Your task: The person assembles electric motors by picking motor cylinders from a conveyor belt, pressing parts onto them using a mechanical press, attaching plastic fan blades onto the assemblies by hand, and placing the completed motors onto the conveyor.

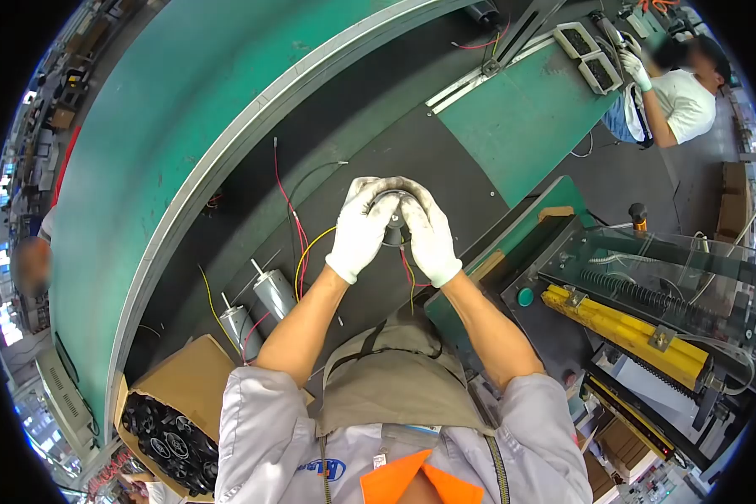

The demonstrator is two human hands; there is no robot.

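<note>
Both of my hands wear white gloves with dark smudges on the fingers. My left hand [361,227] and my right hand [426,228] are wrapped round a motor [394,233], seen end-on as a dark round body with a lighter spot in its middle. Thumbs rest on its upper face, and the fingers hide most of its sides. Red and yellow wires [409,270] hang below it. To the left on the dark bench, two silver motors, one upper [275,292] and one lower [240,330], stand with shafts pointing up and wires trailing.
An open cardboard box [185,370] of black round parts [170,441] is at the lower left. A curved green conveyor [143,168] sweeps along the left. At right is a machine with a yellow bar [626,336]. A gloved co-worker [676,101] works beside trays [599,74] at upper right.
</note>
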